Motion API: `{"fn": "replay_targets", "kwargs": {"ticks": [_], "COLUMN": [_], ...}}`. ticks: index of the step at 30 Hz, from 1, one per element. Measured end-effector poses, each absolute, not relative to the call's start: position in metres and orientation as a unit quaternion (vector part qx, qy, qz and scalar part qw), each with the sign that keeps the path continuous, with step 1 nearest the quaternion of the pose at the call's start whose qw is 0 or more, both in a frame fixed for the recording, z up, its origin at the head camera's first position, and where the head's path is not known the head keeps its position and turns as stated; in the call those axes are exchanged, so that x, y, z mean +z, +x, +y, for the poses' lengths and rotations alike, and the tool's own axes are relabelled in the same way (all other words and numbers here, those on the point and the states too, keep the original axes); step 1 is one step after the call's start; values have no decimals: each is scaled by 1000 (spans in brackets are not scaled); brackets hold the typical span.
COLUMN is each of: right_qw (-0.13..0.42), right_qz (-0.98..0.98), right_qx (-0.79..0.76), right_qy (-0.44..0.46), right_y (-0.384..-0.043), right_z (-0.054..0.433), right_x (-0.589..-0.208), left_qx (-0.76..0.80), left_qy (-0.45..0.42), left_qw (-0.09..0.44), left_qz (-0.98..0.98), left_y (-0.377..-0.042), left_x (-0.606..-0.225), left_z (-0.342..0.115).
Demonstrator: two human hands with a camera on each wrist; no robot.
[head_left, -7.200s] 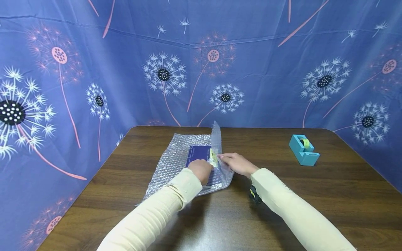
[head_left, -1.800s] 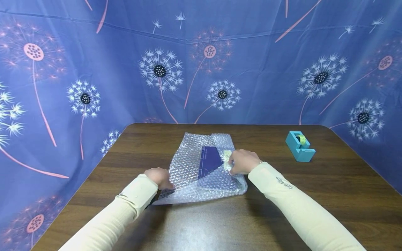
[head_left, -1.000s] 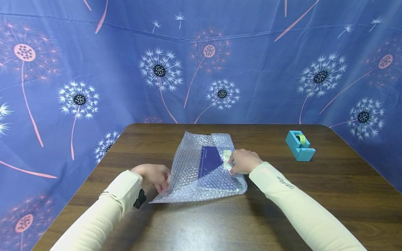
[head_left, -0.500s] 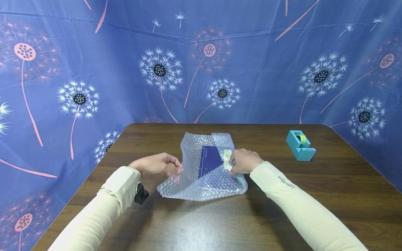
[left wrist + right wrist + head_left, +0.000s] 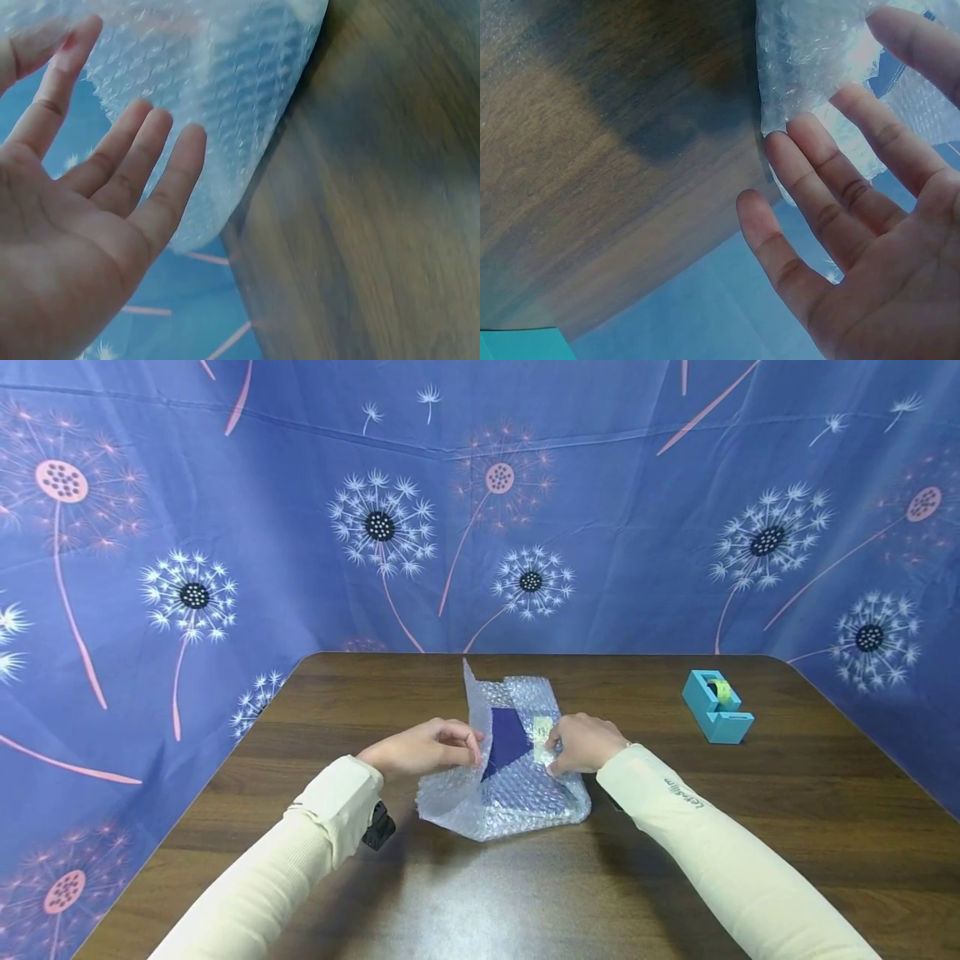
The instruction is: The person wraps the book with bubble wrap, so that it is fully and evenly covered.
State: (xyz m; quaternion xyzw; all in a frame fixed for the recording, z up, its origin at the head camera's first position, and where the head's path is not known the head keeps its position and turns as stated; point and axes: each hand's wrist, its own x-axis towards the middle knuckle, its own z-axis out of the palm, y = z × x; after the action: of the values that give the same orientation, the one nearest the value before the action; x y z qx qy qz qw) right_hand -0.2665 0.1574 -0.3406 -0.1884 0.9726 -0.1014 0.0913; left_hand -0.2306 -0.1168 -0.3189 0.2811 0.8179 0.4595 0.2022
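A dark blue booklet [image 5: 507,735] lies on a sheet of bubble wrap [image 5: 528,806], with the wrap's right and front parts folded over it. A pale yellow label [image 5: 542,731] shows through the right fold. My left hand [image 5: 431,747] pinches the wrap's left edge between thumb and index finger and holds that side up, hiding the booklet's left edge. In the left wrist view the other fingers [image 5: 169,184] are spread apart. My right hand [image 5: 588,743] presses on the right fold beside the label; in the right wrist view its fingers [image 5: 817,202] are nearly straight.
A light blue tape dispenser [image 5: 716,710] with a yellowish roll stands on the wooden table [image 5: 637,877] at the right. Behind the table hangs a blue dandelion-print cloth [image 5: 637,527]. Dark wrist cameras sit under both sleeves.
The right flap has been folded down over the booklet, then the front corner. My left hand has taken the wrap's left edge and raised it rightward. Lately my right hand stays put.
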Motion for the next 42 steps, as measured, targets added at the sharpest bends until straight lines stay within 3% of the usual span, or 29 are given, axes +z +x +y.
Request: {"fn": "replay_targets", "kwargs": {"ticks": [9, 22, 36, 42], "right_qw": [87, 89, 88, 84], "right_qz": [974, 973, 971, 969], "right_qx": [-95, -105, -114, -109], "right_qy": [-185, -186, -191, -203], "right_y": [-268, -269, -267, -267], "right_z": [156, 158, 159, 161], "right_x": [-342, -343, -342, -343], "left_qx": [451, 365, 365, 335], "left_qy": [363, 337, 380, 338], "left_qw": [188, 157, 144, 153], "left_qz": [793, 854, 838, 866], "left_y": [-236, -233, -235, -232], "left_x": [-330, -346, -359, -365], "left_z": [-85, -50, -52, -51]}}
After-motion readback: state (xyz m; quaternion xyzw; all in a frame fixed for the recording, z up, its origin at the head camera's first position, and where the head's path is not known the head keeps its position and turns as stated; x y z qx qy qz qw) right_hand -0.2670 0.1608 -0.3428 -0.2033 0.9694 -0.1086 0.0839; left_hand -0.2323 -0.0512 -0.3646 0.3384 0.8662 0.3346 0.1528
